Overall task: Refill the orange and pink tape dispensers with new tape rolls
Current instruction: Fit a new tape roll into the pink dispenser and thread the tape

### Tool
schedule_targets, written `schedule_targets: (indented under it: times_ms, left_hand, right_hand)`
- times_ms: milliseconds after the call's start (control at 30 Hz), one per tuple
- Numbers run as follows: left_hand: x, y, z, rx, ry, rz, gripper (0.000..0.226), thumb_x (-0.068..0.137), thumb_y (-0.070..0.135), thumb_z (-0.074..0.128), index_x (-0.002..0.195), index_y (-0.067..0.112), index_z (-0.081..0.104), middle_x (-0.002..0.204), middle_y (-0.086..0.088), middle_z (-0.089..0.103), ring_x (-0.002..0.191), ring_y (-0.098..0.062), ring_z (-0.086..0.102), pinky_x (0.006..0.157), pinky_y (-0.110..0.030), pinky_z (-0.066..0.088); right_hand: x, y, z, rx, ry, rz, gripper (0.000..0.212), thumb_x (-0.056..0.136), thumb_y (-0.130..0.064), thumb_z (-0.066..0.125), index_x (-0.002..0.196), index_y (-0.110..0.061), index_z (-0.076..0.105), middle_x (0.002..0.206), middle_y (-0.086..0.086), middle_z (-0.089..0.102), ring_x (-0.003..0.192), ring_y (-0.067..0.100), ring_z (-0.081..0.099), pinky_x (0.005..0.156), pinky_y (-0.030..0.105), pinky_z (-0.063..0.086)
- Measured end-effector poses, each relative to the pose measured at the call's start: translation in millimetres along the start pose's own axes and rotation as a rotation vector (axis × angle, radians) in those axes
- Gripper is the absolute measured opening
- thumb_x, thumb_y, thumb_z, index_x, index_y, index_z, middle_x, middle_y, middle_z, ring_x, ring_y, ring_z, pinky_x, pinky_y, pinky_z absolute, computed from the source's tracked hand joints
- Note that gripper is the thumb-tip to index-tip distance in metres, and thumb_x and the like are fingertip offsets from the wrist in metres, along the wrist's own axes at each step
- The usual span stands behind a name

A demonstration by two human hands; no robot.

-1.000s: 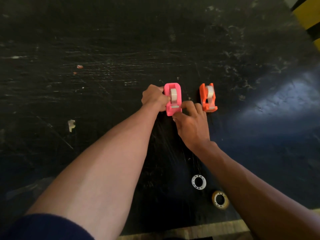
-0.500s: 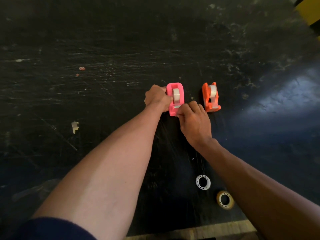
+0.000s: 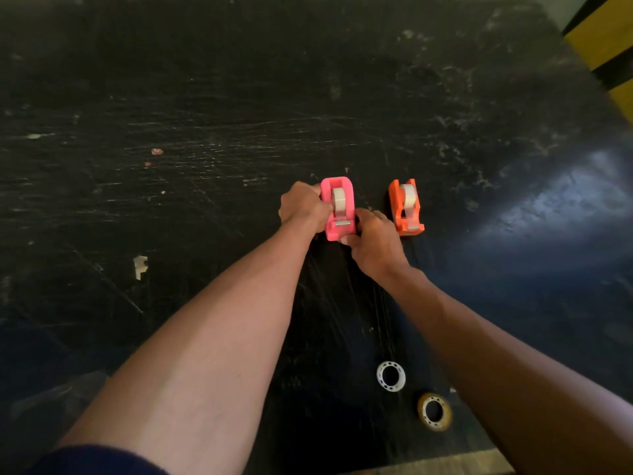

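The pink tape dispenser (image 3: 339, 209) stands on the black table with a white tape roll seated in it. My left hand (image 3: 303, 207) grips its left side. My right hand (image 3: 375, 241) holds its near right corner, fingers curled against the front end by the cutter. The orange tape dispenser (image 3: 406, 207) stands just to the right, untouched, also with a white roll in it.
An empty white tape core (image 3: 391, 376) and a thin amber tape roll (image 3: 434, 411) lie near the table's front edge (image 3: 435, 464), between my forearms. Small paper scraps (image 3: 139, 266) lie on the scratched black table (image 3: 205, 97) to the left. A yellow-and-black post (image 3: 609, 39) stands far right.
My right hand has slid forward from the front of the pink dispenser onto its near right corner. My left hand has kept its grip on the left side.
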State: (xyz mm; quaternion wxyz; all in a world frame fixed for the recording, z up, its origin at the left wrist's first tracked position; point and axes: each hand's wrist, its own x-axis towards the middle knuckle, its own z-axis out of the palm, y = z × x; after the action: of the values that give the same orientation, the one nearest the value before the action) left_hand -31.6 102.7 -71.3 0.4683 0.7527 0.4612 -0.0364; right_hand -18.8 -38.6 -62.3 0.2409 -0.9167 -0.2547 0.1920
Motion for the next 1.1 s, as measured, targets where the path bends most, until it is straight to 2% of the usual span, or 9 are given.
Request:
schedule_targets:
  times_ms: [233,333,467,633,700,767,867,967,1100]
  left_hand:
    - [1.2,3.3,0.2,0.023,-0.01,-0.007,0.042,0.094,0.006,0.071,0.134,0.018,0.068,0.126,-0.011,0.071,0.112,-0.029,0.073,0.095,-0.046,0.063]
    - [-0.2,5.8,-0.4,-0.001,-0.026,-0.027,0.042,0.094,0.006,0.071,0.133,0.02,0.069,0.127,-0.012,0.071,0.112,-0.031,0.073,0.095,-0.047,0.063]
    - [-8.2,7.6,-2.6,-0.063,-0.052,-0.047,0.046,0.098,0.006,0.066,0.14,0.024,0.064,0.13,-0.011,0.07,0.107,-0.031,0.075,0.085,-0.049,0.066]
    - [-17.9,0.0,-8.9,-0.267,-0.11,-0.107,0.044,0.1,0.003,0.062,0.142,0.015,0.062,0.138,-0.013,0.066,0.122,-0.029,0.068,0.097,-0.043,0.061]
    - [-18.6,-8.1,-6.6,-0.292,-0.091,-0.133,0.05,0.101,-0.001,0.059,0.148,0.015,0.055,0.142,-0.012,0.064,0.119,-0.024,0.066,0.099,-0.04,0.059]
    - [-22.5,-13.8,-3.6,-0.276,-0.077,-0.129,0.054,0.1,-0.002,0.057,0.15,0.017,0.053,0.144,-0.01,0.063,0.116,-0.022,0.066,0.104,-0.042,0.057]
    - [-33.8,-21.7,-2.0,-0.224,-0.051,-0.124,0.055,0.098,-0.001,0.057,0.149,0.018,0.054,0.149,-0.011,0.06,0.13,-0.029,0.063,0.11,-0.046,0.054]
    - [-61.4,-31.7,-4.8,-0.092,-0.037,-0.079,0.054,0.098,0.002,0.057,0.149,0.02,0.055,0.15,-0.009,0.06,0.131,-0.028,0.063,0.111,-0.043,0.052]
    - [-104.4,-42.4,-11.5,0.127,-0.115,0.027,0.049,0.103,0.008,0.051,0.151,0.021,0.053,0.152,-0.009,0.058,0.133,-0.028,0.061,0.113,-0.042,0.049]
  right_hand:
    - [1.0,-1.2,-0.8,-0.033,-0.026,0.012,0.042,0.095,-0.009,0.061,0.135,-0.007,0.051,0.137,0.014,0.053,0.126,0.027,0.052,0.103,0.033,0.043]
    - [0.7,-1.7,-1.8,-0.028,-0.041,0.015,0.041,0.095,-0.011,0.06,0.135,-0.008,0.051,0.138,0.013,0.052,0.127,0.026,0.051,0.104,0.032,0.042]
    - [-1.2,-5.5,-9.1,-0.02,-0.097,0.044,0.049,0.094,-0.013,0.062,0.14,-0.008,0.044,0.144,0.014,0.047,0.133,0.027,0.046,0.108,0.035,0.039]
    - [-19.1,-6.5,-18.4,0.017,-0.115,0.121,0.06,0.093,-0.016,0.063,0.146,-0.006,0.035,0.141,0.015,0.045,0.129,0.028,0.048,0.106,0.035,0.041]
    - [-31.9,-5.9,-17.5,-0.001,-0.124,0.132,0.062,0.094,-0.017,0.063,0.147,-0.006,0.033,0.144,0.015,0.044,0.133,0.028,0.045,0.108,0.035,0.039]
    - [-45.7,-7.1,-16.3,-0.002,-0.137,0.135,0.069,0.094,-0.017,0.062,0.152,-0.006,0.026,0.151,0.015,0.038,0.14,0.029,0.038,0.112,0.034,0.034]
    - [-66.8,-7.5,-17.8,-0.019,-0.138,0.142,0.07,0.096,-0.016,0.06,0.153,-0.006,0.022,0.154,0.016,0.035,0.144,0.029,0.033,0.114,0.033,0.03]
    - [-88.0,-3.4,-22.2,-0.054,-0.165,0.163,0.062,0.096,-0.015,0.059,0.151,-0.006,0.029,0.153,0.015,0.038,0.142,0.03,0.036,0.113,0.034,0.031]
    - [-110.0,5.2,-31.9,-0.1,-0.196,0.183,0.052,0.095,-0.018,0.06,0.144,-0.01,0.043,0.146,0.014,0.047,0.135,0.03,0.045,0.11,0.037,0.038]
